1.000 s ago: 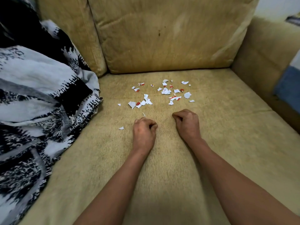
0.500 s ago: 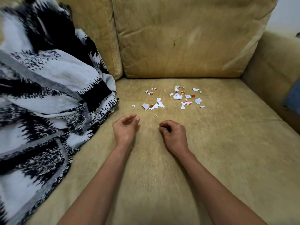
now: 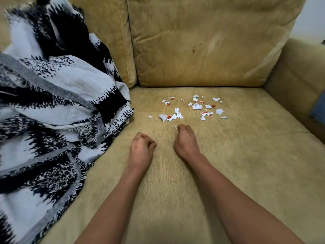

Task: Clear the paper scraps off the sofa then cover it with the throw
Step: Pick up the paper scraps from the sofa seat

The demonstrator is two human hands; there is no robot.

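Note:
Several white and red paper scraps (image 3: 195, 108) lie scattered on the tan sofa seat (image 3: 246, 155), near the back cushion. My left hand (image 3: 142, 148) rests on the seat in front of them, fingers curled in over the spot where a lone scrap lay; that scrap is hidden. My right hand (image 3: 186, 140) is beside it with fingers curled, and its fingertips pinch a small white scrap (image 3: 175, 126). The black, white and grey throw (image 3: 52, 111) lies bunched on the left of the seat.
The back cushion (image 3: 202, 41) stands behind the scraps and the sofa arm (image 3: 299, 76) rises on the right. Something blue (image 3: 319, 108) shows at the right edge. The throw's fringed edge reaches close to my left hand.
My left hand's fingers opened over the lone scrap on the left, then curled shut there; that scrap no longer shows. My right hand moved up to the small scrap. The view shifted left.

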